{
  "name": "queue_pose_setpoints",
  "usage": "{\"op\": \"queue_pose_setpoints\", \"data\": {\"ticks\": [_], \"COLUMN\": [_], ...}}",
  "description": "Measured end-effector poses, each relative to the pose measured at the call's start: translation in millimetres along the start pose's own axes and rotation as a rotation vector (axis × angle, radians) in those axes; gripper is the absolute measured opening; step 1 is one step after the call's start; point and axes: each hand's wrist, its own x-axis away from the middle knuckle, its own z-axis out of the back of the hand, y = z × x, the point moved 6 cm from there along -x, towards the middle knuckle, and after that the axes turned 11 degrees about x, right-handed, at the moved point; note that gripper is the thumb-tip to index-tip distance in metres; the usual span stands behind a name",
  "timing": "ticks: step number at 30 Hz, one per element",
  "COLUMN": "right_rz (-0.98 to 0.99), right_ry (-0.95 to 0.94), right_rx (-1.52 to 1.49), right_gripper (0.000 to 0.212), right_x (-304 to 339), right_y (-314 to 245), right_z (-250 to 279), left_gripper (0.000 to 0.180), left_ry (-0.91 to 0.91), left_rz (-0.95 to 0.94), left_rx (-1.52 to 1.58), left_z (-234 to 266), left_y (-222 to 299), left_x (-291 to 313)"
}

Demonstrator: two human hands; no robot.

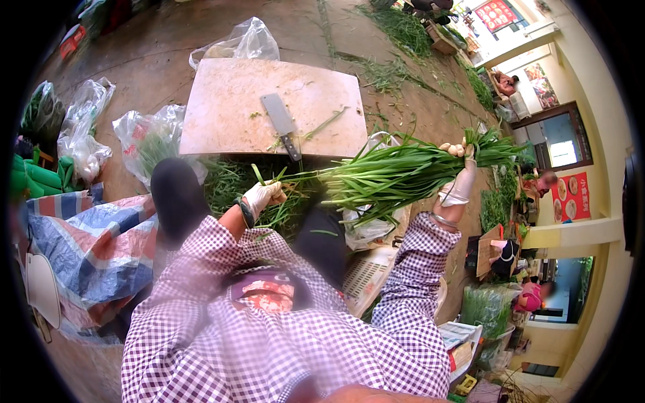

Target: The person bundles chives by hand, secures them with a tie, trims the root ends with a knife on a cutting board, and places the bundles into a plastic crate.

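The right hand (461,168) grips a bunch of greens (390,171) near the desk's (222,101) right corner; the left hand (264,195), fingers curled, appears to pinch stray stems (258,174). A bump could topple the knife (278,115), its handle at the near edge.

A pale board (222,101) carries a cleaver (278,115) and some green scraps (327,123).

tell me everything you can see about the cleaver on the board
The cleaver has a broad, near-rectangular grey blade that looks like metal, and a dark handle with small pale spots, perhaps rivets. It lies on the pale board, blade pointing away and slightly left, handle end jutting past the near edge. Green scraps lie beside it; it is not being held.
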Motion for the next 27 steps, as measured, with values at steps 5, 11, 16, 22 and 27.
{"op": "queue_pose_setpoints", "data": {"ticks": [5, 11, 16, 22, 27], "right_rz": [0.034, 0.061, 0.027, -0.110, -0.129], "right_ry": [0.011, -0.063, -0.021, 0.001, 0.002], "right_rx": [0.114, 0.003, 0.002, -0.068, -0.059], "right_gripper": [0.020, 0.018, 0.018, 0.018, 0.018], "right_x": [13, 5, 12, 12, 6], "right_y": [-5, -14, -13, 22, 29], "right_z": [-14, -9, -4, -14, 3], "left_gripper": [0.032, 0.028, 0.049, 0.072, 0.055], "left_ry": [0.136, 0.351, 0.332, -0.455, -0.428], "left_rz": [0.083, 0.198, 0.060, -0.116, -0.071], "left_rx": [0.039, -0.193, -1.556, 0.143, 0.111], "left_z": [4, 57, -11, -98, -110], "left_y": [2, -22, 40, 46, 46], "left_x": [10, 6, 36, 17, 16]}}
